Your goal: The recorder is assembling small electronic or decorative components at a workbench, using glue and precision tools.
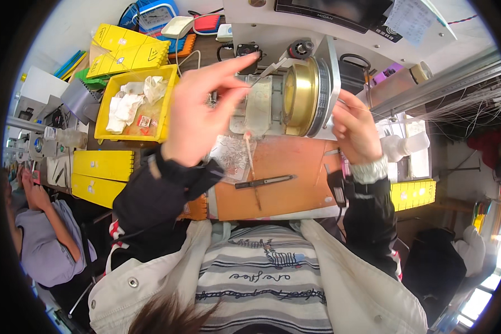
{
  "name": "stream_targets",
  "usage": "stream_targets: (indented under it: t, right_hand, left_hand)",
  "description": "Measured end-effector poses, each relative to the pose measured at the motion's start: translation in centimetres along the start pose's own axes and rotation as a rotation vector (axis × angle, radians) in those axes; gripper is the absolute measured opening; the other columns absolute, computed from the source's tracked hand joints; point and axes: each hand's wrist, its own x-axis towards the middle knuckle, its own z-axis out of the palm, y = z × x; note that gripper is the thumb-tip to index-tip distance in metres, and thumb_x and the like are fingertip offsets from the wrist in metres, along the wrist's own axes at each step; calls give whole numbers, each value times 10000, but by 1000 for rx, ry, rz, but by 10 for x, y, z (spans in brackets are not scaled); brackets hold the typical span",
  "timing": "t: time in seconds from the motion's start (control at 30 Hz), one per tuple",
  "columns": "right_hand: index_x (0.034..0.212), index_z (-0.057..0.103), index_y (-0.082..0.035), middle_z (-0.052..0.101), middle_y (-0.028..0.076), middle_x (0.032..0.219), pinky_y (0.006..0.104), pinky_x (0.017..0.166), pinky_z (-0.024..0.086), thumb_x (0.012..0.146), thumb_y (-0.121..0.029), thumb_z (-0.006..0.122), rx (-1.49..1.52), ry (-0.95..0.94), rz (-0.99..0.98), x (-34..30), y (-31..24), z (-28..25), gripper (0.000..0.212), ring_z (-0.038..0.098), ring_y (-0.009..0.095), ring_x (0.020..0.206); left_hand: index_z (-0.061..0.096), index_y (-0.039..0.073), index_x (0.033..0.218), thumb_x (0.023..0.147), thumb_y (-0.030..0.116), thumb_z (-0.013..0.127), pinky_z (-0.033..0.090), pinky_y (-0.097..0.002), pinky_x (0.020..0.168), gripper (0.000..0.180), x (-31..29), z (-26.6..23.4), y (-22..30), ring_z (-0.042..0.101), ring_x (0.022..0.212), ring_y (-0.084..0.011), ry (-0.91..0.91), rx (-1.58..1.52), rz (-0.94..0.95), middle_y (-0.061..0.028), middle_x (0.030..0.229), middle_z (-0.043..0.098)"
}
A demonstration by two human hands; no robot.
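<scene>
My left hand (203, 108) is raised left of a brass-coloured drum (299, 99), its index finger stretched out. Its thumb and another finger come together at the lower end of a thin metal arm (268, 71); what they pinch is too small to make out. Right of the drum's upright metal plate (333, 72), the fingers of my right hand (357, 127) are bent together where a fine pale strand appears to run. A dark utility knife (266, 181) lies on the orange-brown work mat (295, 197) below both hands. Beside it rests a thin stick (250, 161).
At the left stands a yellow bin (164, 127) with crumpled white tissues. Yellow notched boards (103, 162) lie near it. Many loose fine strands (462, 108) hang across the right, above a white plastic bottle (398, 146). Another person's arm (53, 214) shows at far left.
</scene>
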Motion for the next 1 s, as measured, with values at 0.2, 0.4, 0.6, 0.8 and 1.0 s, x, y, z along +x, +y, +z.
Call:
stream_targets:
  t: [0.2, 0.4, 0.6, 0.8, 1.0]
  right_hand:
    - [1106, 634, -6, 627, -8, 819, 189, 492, 341, 934, -88, 624, -129, 197, -8, -61, 26, -37, 192, 445, 15, 568]
    - [1096, 660, 22, 693, 23, 917, 183, 604, 469, 922, -80, 650, -475, -20, 60, -87, 26, 8, 203, 569, 33, 670]
    - [1100, 657, 30, 680, 33, 987, 187, 645, 476, 919, -70, 662, -540, -100, 106, -100, 45, 25, 208, 576, 37, 734]
    - [1093, 676, -1, 675, -2, 929, 175, 641, 456, 904, -82, 684, -457, -137, 124, -111, 70, 28, 206, 548, 14, 722]
    - [1089, 679, 0, 677, -7, 927, 169, 618, 430, 908, -101, 682, -524, -119, 83, -116, 70, 21, 208, 529, 11, 703]
  left_hand:
    - [737, 35, 1024, 861, -28, 650, 413, -223, 655, 196, -42, -87, -73, 531, 732, -93, 98, 40, -247, -35, 895, 664]
    - [711, 35, 1061, 856, -34, 621, 494, -286, 760, 235, -69, -79, -66, 634, 818, -219, 73, 415, -207, -102, 932, 654]
    - [679, 31, 985, 801, 48, 710, 476, -305, 717, 187, -93, -35, -33, 618, 789, -210, -437, 225, -173, -89, 907, 636]
    - [622, 43, 908, 764, 58, 723, 481, -358, 718, 176, -104, -7, -52, 602, 806, -256, -491, 313, -147, -93, 823, 583]
    - [596, 35, 879, 765, 44, 715, 474, -361, 715, 165, -101, -7, -56, 603, 804, -262, -557, 285, -190, -99, 814, 576]
